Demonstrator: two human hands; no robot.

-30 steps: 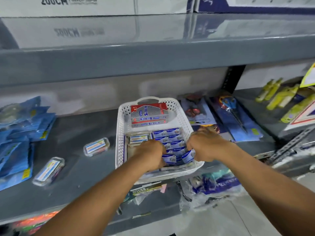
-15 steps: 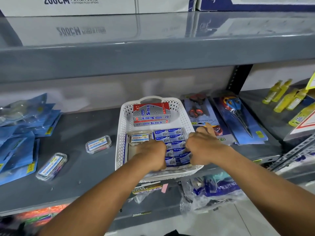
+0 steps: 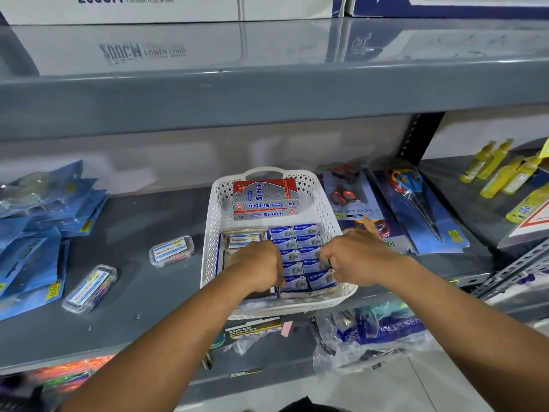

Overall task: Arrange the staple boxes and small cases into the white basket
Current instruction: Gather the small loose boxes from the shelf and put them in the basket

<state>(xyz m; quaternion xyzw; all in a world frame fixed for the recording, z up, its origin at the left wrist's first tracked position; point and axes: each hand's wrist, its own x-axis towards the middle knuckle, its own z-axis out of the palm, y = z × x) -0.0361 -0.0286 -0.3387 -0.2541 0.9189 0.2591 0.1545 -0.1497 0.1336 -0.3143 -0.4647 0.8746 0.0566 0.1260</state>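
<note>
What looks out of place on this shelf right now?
Two small clear cases lie loose and askew on the grey shelf, left of the white basket, which overhangs the shelf's front edge. One blue staple box at the front sits tilted.
</note>
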